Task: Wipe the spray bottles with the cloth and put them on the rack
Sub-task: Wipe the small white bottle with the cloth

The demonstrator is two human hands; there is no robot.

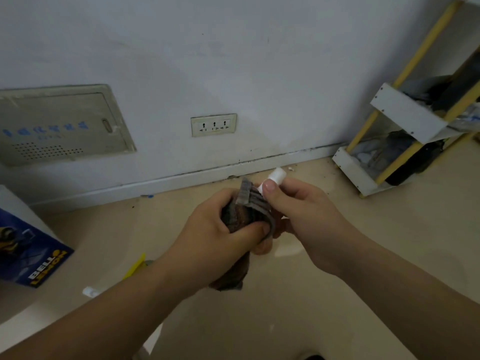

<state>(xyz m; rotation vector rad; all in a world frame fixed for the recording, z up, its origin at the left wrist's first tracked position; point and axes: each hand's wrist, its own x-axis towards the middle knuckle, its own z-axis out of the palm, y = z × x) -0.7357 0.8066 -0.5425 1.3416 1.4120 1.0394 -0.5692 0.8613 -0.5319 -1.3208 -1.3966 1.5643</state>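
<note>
Open floor [311,294] surrounds you; the rack [405,141] stands far right. Your left hand [220,229] grips the cloth [249,211]; your right hand [304,206] grips the spray bottle [275,178], pointing far-right.

"BELL LEMON" on blue box [31,255] at left, blue chars on wall panel [59,123] too blurred to read

dim, flat indoor light with a greyish cast; the wall [233,61] darkens toward the upper corners. soft shadows lie on the floor [311,294] under the forearms. wide-angle bending tilts the rack [405,118] at the right edge. everything looks slightly soft and smeared.
</note>
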